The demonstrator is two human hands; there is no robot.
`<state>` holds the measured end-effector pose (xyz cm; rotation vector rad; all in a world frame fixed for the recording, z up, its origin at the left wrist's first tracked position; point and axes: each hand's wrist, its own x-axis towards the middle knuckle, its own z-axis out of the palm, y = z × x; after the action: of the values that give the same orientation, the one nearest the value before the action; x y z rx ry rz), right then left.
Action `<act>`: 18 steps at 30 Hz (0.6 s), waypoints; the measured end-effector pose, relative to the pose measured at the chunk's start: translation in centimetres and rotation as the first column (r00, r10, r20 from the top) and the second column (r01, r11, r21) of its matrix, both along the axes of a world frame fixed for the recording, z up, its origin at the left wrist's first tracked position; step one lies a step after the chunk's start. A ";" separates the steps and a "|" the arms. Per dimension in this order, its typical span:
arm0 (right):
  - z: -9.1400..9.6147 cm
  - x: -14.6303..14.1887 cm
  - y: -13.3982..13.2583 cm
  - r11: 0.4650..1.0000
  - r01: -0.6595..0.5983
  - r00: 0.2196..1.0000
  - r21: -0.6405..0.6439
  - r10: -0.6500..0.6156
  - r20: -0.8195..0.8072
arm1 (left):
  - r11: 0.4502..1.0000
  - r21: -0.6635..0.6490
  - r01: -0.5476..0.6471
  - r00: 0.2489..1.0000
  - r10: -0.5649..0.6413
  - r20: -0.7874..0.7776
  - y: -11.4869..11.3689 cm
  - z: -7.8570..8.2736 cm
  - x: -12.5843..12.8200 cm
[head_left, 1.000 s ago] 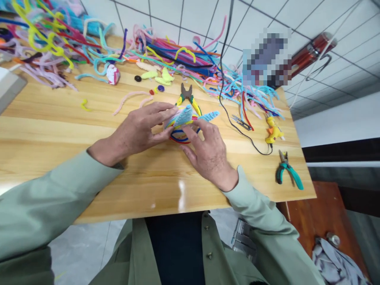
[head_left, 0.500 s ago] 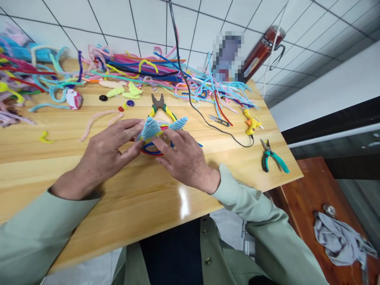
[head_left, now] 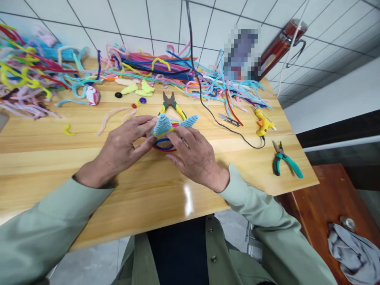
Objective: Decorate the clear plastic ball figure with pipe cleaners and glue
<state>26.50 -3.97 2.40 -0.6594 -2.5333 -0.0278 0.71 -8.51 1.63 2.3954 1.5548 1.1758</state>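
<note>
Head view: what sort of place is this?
Probably a craft workbench: heaps of coloured pipe cleaners along a wooden table, pliers and a yellow glue gun beside them, and a blue pipe-cleaner piece between the left hand and right hand.

A light blue pipe-cleaner piece (head_left: pixel 164 124), with red and blue loops under it, is pinched between the thumb and fingers of the left hand (head_left: pixel 124 144). The right hand (head_left: pixel 194 154) is laid against its other side with fingers stretched out. Both are seen over a wooden table (head_left: pixel 89 186). Yellow-handled pliers (head_left: pixel 172 105) are seen just behind the piece. A heap of coloured pipe cleaners (head_left: pixel 148 67) is spread along the far edge. To the right, a black cable (head_left: pixel 208 113), small snips (head_left: pixel 228 120), a yellow glue gun (head_left: pixel 263 122) and teal-handled pliers (head_left: pixel 285 160) are laid out.
</note>
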 end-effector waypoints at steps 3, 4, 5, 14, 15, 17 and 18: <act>0.0 0.1 -0.1 0.999 0.006 1.000 -0.038 -0.005 0.014 | 0.997 -0.069 -0.016 1.000 0.016 0.007 0.0 0.0 0.0; 0.0 0.1 -0.1 0.999 0.008 1.000 -0.048 -0.007 0.018 | 0.996 -0.083 -0.016 1.000 0.017 0.014 0.0 0.0 0.0; 0.0 0.1 -0.1 0.999 0.010 1.000 -0.053 -0.009 0.020 | 0.996 -0.091 -0.014 1.000 0.016 0.023 0.0 0.0 0.0; 0.4 0.0 -0.1 0.995 0.011 1.000 -0.099 -0.008 0.027 | 0.989 -0.141 -0.030 0.999 0.034 0.027 0.1 0.1 0.1; 0.4 -0.1 -0.1 0.995 0.014 1.000 -0.096 -0.012 0.026 | 0.990 -0.135 -0.034 0.999 0.037 0.023 0.0 0.1 0.1; 0.3 -0.2 -0.1 0.997 0.020 1.000 -0.080 -0.018 0.021 | 0.994 -0.109 -0.032 0.999 0.034 0.014 0.0 0.1 0.1; 0.3 -0.2 -0.2 0.998 0.017 1.000 -0.066 -0.016 0.016 | 0.996 -0.086 -0.025 1.000 0.026 0.011 -0.1 0.0 0.1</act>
<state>26.31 -4.16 2.67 -0.7087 -2.5527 0.0454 0.80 -8.59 1.62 2.3171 1.6028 1.1022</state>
